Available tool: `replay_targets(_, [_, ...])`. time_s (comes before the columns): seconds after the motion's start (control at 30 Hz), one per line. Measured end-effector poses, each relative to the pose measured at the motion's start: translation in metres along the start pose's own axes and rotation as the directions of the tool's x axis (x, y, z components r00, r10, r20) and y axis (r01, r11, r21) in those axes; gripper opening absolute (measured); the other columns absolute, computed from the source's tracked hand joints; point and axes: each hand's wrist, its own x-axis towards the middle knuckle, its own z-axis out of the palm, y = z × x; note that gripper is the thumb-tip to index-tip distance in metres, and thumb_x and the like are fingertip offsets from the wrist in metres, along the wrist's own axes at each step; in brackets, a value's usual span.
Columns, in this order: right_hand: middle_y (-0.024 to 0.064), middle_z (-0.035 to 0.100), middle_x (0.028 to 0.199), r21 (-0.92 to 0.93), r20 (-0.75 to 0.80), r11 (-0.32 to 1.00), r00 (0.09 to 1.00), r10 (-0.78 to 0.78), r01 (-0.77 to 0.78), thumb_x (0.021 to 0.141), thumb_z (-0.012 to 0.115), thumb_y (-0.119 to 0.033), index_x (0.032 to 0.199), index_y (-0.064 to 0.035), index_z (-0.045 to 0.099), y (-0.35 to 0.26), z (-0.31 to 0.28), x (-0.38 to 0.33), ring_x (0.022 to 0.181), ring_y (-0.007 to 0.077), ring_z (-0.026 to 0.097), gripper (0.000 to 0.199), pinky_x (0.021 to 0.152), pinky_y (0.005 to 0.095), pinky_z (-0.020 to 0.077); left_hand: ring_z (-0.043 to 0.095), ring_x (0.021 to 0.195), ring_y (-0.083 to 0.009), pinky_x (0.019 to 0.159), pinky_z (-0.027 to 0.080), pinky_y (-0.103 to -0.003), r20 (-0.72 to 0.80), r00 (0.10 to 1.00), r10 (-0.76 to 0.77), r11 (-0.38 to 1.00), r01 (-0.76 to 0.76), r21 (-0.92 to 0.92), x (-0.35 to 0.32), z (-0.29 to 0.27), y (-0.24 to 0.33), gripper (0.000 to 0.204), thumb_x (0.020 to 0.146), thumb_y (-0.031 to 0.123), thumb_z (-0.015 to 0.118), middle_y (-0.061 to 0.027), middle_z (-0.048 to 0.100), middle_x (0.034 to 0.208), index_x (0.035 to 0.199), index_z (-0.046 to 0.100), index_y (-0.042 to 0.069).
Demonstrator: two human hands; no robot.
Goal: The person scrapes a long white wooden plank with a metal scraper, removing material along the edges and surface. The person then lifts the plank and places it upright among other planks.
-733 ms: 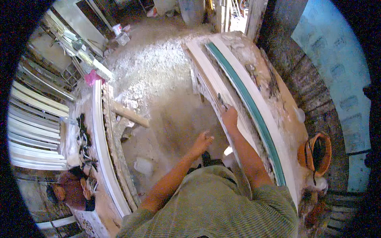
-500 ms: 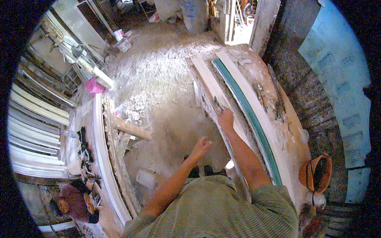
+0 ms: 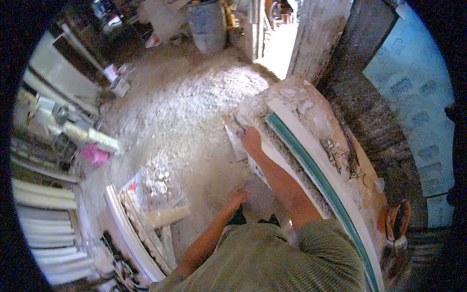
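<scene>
My right hand [image 3: 251, 141] is closed round a small, slim, dark tool [image 3: 239, 124], its exact kind too small to tell. It is over the far left end of the worktable [image 3: 287, 92], at the near-side edge. Under my right forearm runs a long pale strip [image 3: 273, 171], partly hidden by the arm. To its right lie a long green strip [image 3: 304, 155] and a white strip [image 3: 318, 163], side by side along the table. My left hand [image 3: 238, 193] hangs low in front of my body, fingers loosely apart, with nothing visible in it.
At left a second bench bears long white mouldings [image 3: 127, 221], with a wooden beam [image 3: 168, 216] jutting out. An orange container [image 3: 400, 219] stands right of the table. White debris [image 3: 160, 180] litters the floor. A large drum [image 3: 206, 27] stands beside the bright doorway [image 3: 279, 48].
My right hand, with the tool, has moved along the table to its far end. The view has shifted, so the drum and doorway appear further left. My left hand has dropped slightly.
</scene>
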Motion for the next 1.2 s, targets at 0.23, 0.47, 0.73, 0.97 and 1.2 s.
replay_targets(0.23, [0.0153, 0.063, 0.097, -0.155, -0.267, 0.972, 0.955, 0.13, -0.176, 0.087, 0.059, -0.026, 0.105, -0.0073, 0.063, 0.056, -0.044, 0.089, 0.092, 0.036, 0.062, 0.026, 0.078, 0.0465, 0.0507, 0.06, 0.1, -0.0171, 0.085, 0.049, -0.033, -0.065, 0.988, -0.143, 0.969, 0.126, -0.211, 0.024, -0.093, 0.05, 0.047, 0.092, 0.033, 0.058, -0.006, 0.064, 0.113, 0.132, 0.047, 0.01])
replay_targets(0.47, [0.019, 0.06, 0.118, -0.29, -0.157, 0.933, 0.972, 0.174, -0.214, 0.083, 0.061, -0.019, 0.113, -0.0059, 0.062, 0.168, -0.152, 0.041, 0.105, 0.036, 0.058, 0.033, 0.093, 0.0482, 0.0459, 0.06, 0.097, -0.0206, 0.085, 0.049, -0.035, 0.148, 0.974, -0.169, 0.96, 0.197, -0.199, 0.065, -0.095, 0.087, 0.049, 0.093, 0.033, 0.056, -0.0124, 0.062, 0.116, 0.133, 0.043, 0.009])
replay_targets(0.73, [0.0164, 0.058, 0.117, -0.027, -0.451, 0.872, 0.785, 0.426, -0.489, 0.086, 0.063, -0.019, 0.115, -0.0076, 0.061, 0.182, -0.18, -0.337, 0.11, 0.0365, 0.054, 0.031, 0.096, 0.0441, 0.0455, 0.061, 0.091, -0.0194, 0.081, 0.05, -0.035, 0.428, 0.871, -0.242, 0.969, 0.243, 0.054, 0.061, 0.041, 0.078, 0.044, 0.091, 0.028, 0.06, -0.0107, 0.062, 0.111, 0.128, 0.047, 0.008])
replay_targets(0.97, [0.0136, 0.063, 0.117, 0.285, -0.691, 0.436, 0.132, 0.711, -0.854, 0.085, 0.062, -0.022, 0.11, -0.0105, 0.068, 0.136, -0.166, -0.733, 0.113, 0.0331, 0.055, 0.028, 0.101, 0.042, 0.0397, 0.062, 0.082, -0.0179, 0.073, 0.05, -0.031, 0.723, 0.651, -0.233, 0.97, 0.211, 0.122, -0.046, 0.211, 0.087, 0.035, 0.089, 0.023, 0.063, -0.0077, 0.064, 0.1, 0.118, 0.051, 0.008])
replay_targets(1.2, [0.0194, 0.065, 0.094, 0.642, -0.478, -0.227, -0.614, 0.628, -0.732, 0.083, 0.063, -0.022, 0.108, -0.0094, 0.068, 0.056, -0.164, -0.888, 0.089, 0.0333, 0.061, 0.029, 0.077, 0.0426, 0.0483, 0.059, 0.078, -0.0148, 0.067, 0.048, -0.029, 0.844, 0.511, -0.164, 0.984, 0.024, 0.177, -0.061, 0.386, 0.034, 0.027, 0.087, 0.016, 0.063, -0.0051, 0.06, 0.097, 0.111, 0.055, 0.008])
